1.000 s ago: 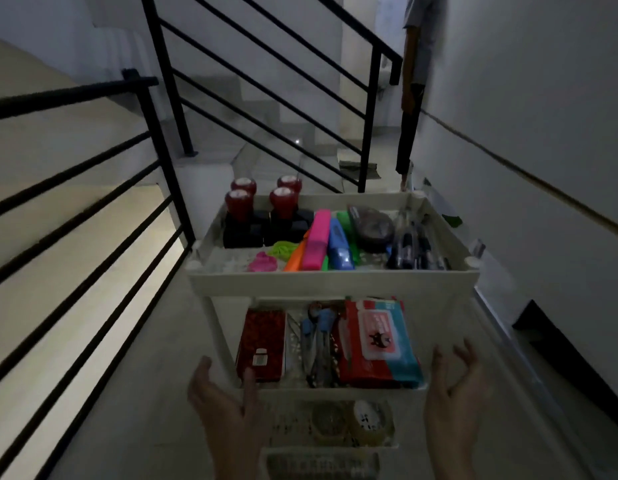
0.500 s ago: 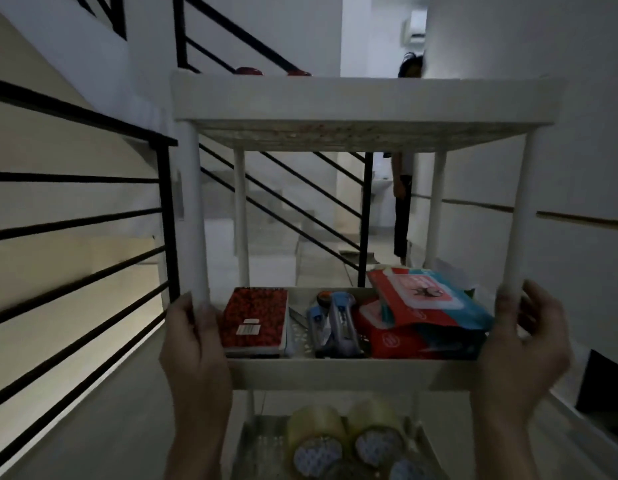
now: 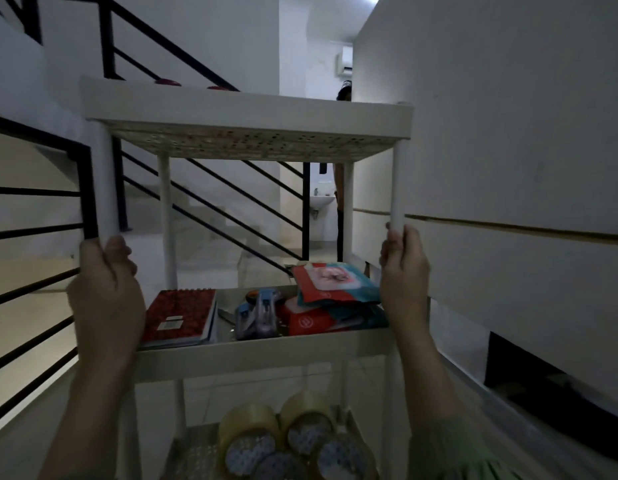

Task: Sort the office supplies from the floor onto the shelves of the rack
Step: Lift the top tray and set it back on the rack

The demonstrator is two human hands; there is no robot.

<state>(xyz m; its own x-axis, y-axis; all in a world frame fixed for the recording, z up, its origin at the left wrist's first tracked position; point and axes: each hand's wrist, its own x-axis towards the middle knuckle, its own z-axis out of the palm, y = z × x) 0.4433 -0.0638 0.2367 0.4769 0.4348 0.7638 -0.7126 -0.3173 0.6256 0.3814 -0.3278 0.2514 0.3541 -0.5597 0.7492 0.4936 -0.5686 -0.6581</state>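
A white plastic rack fills the view, seen from low down. My left hand grips its front left post and my right hand grips its front right post, both just above the middle shelf. That shelf holds a red notebook, blue staplers and red and teal packets. Several tape rolls lie on the bottom shelf. Two red tops peek over the top shelf's rim; the rest up there is hidden.
A black stair railing runs close on the left and a white wall close on the right. Stairs rise behind the rack. A person stands in a doorway beyond, near a small sink.
My view dropped from above the rack to the level of the middle shelf. Both hands went from hovering open in front of the rack to closing around its two front posts.
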